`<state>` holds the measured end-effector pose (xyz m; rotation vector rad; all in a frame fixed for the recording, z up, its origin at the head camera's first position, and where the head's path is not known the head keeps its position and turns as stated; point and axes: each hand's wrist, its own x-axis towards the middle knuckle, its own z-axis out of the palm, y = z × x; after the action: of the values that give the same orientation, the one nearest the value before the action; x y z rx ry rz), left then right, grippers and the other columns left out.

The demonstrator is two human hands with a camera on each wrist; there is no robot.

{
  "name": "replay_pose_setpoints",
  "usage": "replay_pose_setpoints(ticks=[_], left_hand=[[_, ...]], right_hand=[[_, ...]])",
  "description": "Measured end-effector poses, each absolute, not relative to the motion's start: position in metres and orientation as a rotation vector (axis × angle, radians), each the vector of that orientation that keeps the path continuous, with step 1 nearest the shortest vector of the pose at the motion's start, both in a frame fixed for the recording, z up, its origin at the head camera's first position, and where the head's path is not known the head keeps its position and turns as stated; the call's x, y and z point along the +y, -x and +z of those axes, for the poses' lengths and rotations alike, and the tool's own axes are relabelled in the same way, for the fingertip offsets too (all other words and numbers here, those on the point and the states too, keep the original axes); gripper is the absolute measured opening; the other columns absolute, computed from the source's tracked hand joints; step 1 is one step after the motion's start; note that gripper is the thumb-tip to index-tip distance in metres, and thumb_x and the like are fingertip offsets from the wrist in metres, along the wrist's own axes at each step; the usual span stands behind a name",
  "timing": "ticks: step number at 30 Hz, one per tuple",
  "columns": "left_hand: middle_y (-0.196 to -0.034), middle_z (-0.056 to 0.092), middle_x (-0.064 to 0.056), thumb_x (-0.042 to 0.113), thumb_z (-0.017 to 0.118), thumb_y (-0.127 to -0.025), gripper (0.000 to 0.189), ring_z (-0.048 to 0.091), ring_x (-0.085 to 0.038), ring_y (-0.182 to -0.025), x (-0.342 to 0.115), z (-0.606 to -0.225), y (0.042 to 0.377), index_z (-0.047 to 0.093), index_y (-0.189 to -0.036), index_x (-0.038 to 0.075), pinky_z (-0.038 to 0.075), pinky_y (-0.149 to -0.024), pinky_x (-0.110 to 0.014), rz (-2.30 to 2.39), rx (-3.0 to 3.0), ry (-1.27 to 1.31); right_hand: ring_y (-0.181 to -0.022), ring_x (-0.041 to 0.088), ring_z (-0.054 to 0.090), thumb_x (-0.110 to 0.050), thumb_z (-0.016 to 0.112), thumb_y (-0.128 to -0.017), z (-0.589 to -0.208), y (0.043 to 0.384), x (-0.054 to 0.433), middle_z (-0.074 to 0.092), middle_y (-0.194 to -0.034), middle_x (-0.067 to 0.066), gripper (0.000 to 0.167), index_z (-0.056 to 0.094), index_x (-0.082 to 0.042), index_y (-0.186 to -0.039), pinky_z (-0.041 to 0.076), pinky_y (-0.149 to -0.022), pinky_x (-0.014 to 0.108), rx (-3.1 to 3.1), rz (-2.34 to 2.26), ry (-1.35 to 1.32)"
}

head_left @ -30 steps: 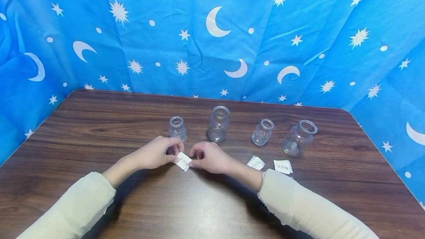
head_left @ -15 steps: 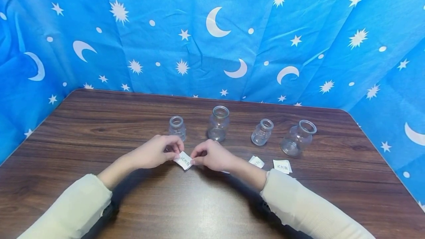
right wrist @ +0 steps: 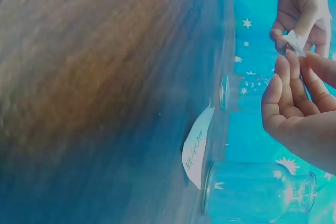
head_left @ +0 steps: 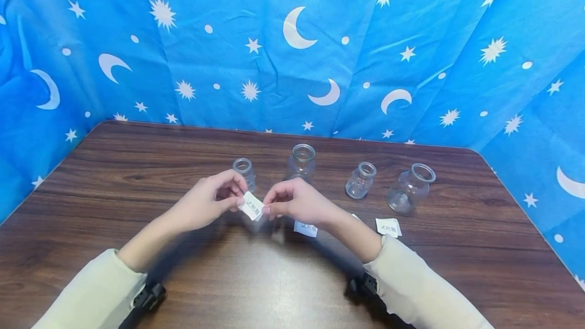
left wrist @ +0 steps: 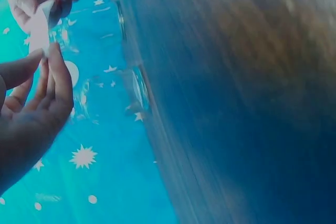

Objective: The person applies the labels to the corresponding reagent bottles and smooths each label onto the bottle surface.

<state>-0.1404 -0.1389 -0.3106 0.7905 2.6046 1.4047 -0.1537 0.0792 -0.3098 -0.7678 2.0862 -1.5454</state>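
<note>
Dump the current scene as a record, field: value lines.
left hand: pinches small white rectangular paper label with dark writing
right hand: pinches other side of same label
surface: brown wood-grain table
containers: four clear round glass jars, open-topped, standing on table
loose paper: more white paper labels, either side of right forearm; one mostly hidden
backdrop: blue cloth with white moons and stars

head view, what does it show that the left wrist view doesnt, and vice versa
Only the head view shows all four jars, the writing on the held slip, loose slips on the table and pale sleeves. Only the left wrist view shows jars against the backdrop and the palm side of the left hand. Both show the left hand and right hand pinching the held slip.
</note>
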Motion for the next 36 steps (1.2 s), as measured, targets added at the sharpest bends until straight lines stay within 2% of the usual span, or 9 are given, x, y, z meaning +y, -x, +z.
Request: replay_pose_setpoints(ticks=[5, 9, 14, 19, 25, 32, 36], left_hand=[[-0.086, 0.059, -0.001, -0.001, 0.065, -0.081, 0.016, 0.058, -0.013, -0.08, -0.133, -0.31, 0.134, 0.056, -0.09, 0.007, 0.049, -0.07, -0.028, 1.301, 2.809, -0.855], [-0.083, 0.056, -0.002, -0.001, 0.067, -0.079, 0.016, 0.055, -0.012, -0.075, -0.13, -0.308, 0.131, 0.056, -0.088, 0.006, 0.049, -0.066, -0.028, 1.304, 2.901, -0.833], [-0.074, 0.055, 0.003, 0.001, 0.067, -0.079, 0.012, 0.053, -0.01, -0.069, -0.129, -0.304, 0.126, 0.058, -0.085, 0.007, 0.047, -0.062, -0.026, 1.358, 2.893, -0.784], [-0.075, 0.059, 0.005, 0.005, 0.067, -0.081, 0.009, 0.055, -0.009, -0.07, -0.126, -0.306, 0.123, 0.063, -0.088, 0.007, 0.046, -0.061, -0.025, 1.355, 2.81, -0.786], [-0.079, 0.062, 0.004, 0.007, 0.067, -0.081, 0.012, 0.057, -0.009, -0.073, -0.124, -0.31, 0.123, 0.065, -0.093, 0.006, 0.048, -0.064, -0.026, 1.324, 2.765, -0.776], [-0.081, 0.063, 0.006, 0.01, 0.067, -0.082, 0.009, 0.058, -0.008, -0.074, -0.121, -0.313, 0.121, 0.066, -0.091, 0.009, 0.049, -0.066, -0.026, 1.29, 2.725, -0.805], [-0.082, 0.064, 0.006, 0.009, 0.067, -0.082, 0.01, 0.058, -0.007, -0.074, -0.12, -0.315, 0.122, 0.065, -0.091, 0.009, 0.049, -0.066, -0.025, 1.3, 2.723, -0.835]], right_hand=[[-0.069, 0.017, 0.058, 0.0, 0.06, -0.083, -0.312, 0.154, 0.08, 0.062, -0.076, 0.02, 0.006, 0.063, 0.005, -0.083, 0.049, -0.07, 0.042, 2.112, -1.564, 0.716], [-0.07, 0.019, 0.058, 0.0, 0.059, -0.083, -0.316, 0.157, 0.082, 0.063, -0.075, 0.012, 0.006, 0.063, 0.004, -0.083, 0.049, -0.069, 0.04, 2.123, -1.575, 0.648], [-0.069, 0.018, 0.059, 0.0, 0.059, -0.083, -0.318, 0.159, 0.084, 0.063, -0.077, 0.015, 0.007, 0.061, 0.007, -0.085, 0.049, -0.07, 0.041, 2.103, -1.596, 0.624], [-0.072, 0.017, 0.061, 0.0, 0.058, -0.085, -0.32, 0.161, 0.085, 0.063, -0.082, 0.018, 0.008, 0.061, 0.008, -0.086, 0.049, -0.072, 0.044, 2.082, -1.603, 0.634], [-0.072, 0.018, 0.061, 0.001, 0.058, -0.086, -0.322, 0.161, 0.085, 0.063, -0.076, 0.012, 0.009, 0.06, 0.009, -0.087, 0.05, -0.072, 0.042, 2.018, -1.632, 0.666], [-0.073, 0.02, 0.061, 0.001, 0.057, -0.087, -0.321, 0.16, 0.083, 0.06, -0.082, 0.027, 0.01, 0.059, 0.01, -0.087, 0.05, -0.073, 0.044, 1.952, -1.653, 0.756], [-0.075, 0.021, 0.062, 0.002, 0.056, -0.087, -0.322, 0.16, 0.082, 0.061, -0.082, 0.025, 0.009, 0.058, 0.011, -0.087, 0.049, -0.073, 0.045, 1.907, -1.676, 0.787]])
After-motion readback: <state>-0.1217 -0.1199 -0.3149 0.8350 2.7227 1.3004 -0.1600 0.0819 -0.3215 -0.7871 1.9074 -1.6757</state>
